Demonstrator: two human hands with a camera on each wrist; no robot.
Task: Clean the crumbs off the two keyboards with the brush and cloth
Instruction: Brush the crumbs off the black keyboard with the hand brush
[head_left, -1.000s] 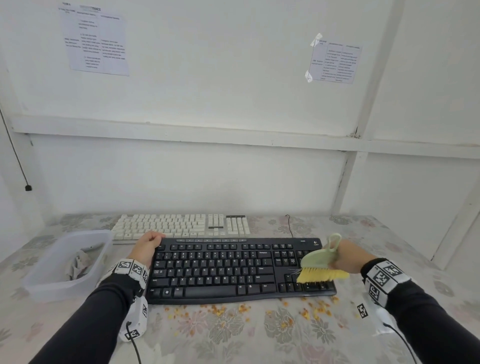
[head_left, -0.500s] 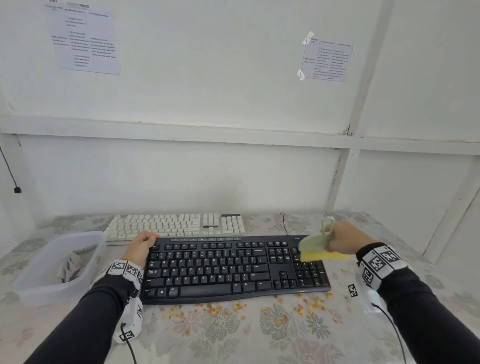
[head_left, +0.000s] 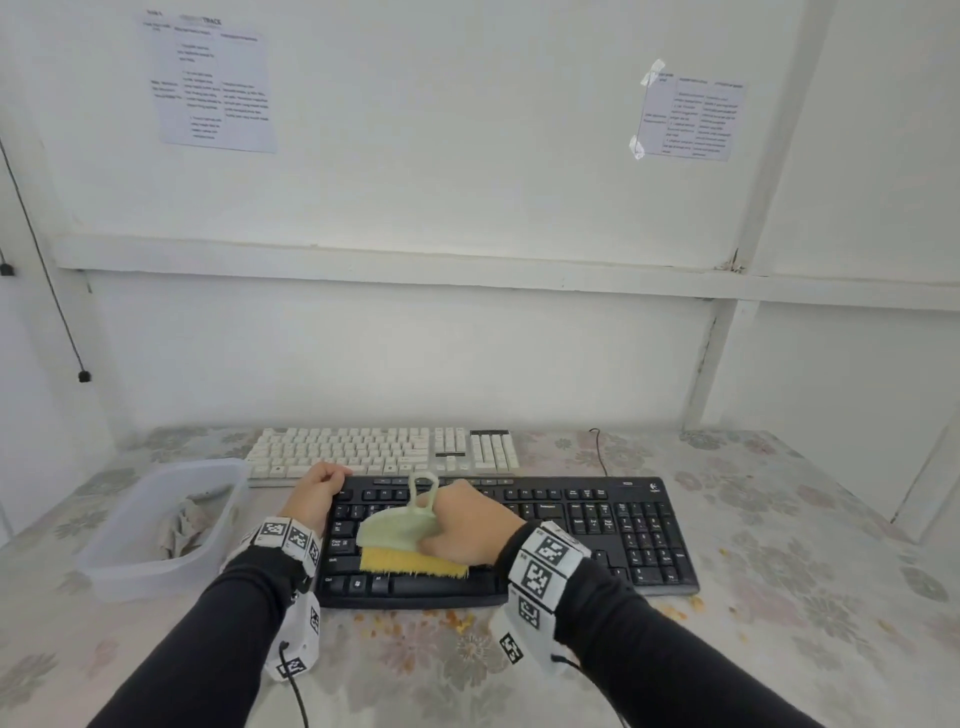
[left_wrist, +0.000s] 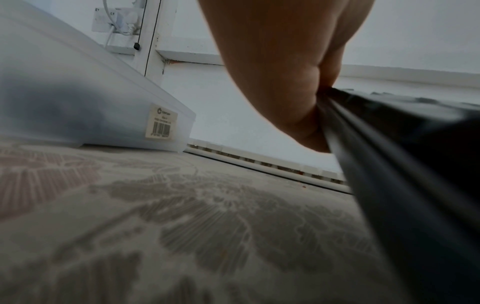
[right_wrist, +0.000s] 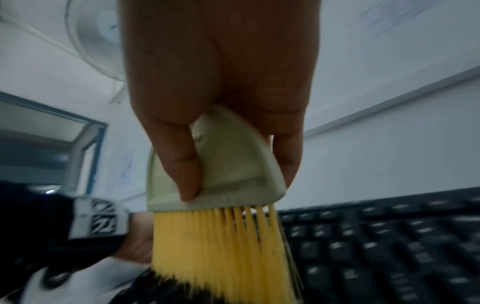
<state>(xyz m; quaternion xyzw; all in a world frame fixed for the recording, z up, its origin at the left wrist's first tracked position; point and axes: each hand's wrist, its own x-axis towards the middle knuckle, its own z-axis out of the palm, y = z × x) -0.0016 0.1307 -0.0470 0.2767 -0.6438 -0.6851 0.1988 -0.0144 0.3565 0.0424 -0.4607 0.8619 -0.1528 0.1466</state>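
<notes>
A black keyboard (head_left: 597, 525) lies in front of me, a white keyboard (head_left: 374, 449) just behind it. My right hand (head_left: 467, 525) grips a pale green brush (head_left: 397, 530) with yellow bristles (head_left: 413, 561), which touch the keys at the black keyboard's left part. In the right wrist view the thumb and fingers pinch the brush head (right_wrist: 221, 164) above the bristles (right_wrist: 221, 253). My left hand (head_left: 317, 491) grips the black keyboard's far left corner, its edge (left_wrist: 389, 164) pinched under the fingers. A grey cloth (head_left: 179, 525) lies inside the clear tub (head_left: 104, 566). Yellow crumbs (head_left: 452, 618) lie on the tablecloth before the keyboard.
The clear plastic tub (left_wrist: 78, 102) stands left of both keyboards, close to my left wrist. A black cable (head_left: 600, 449) runs off behind the black keyboard. The white wall rises directly behind the table. More crumbs (head_left: 696, 603) are scattered at the keyboard's front right corner.
My right hand has carried the brush from the number pad at the right end across to the keyboard's left part and lowered the bristles onto the keys. The left hand has kept its hold.
</notes>
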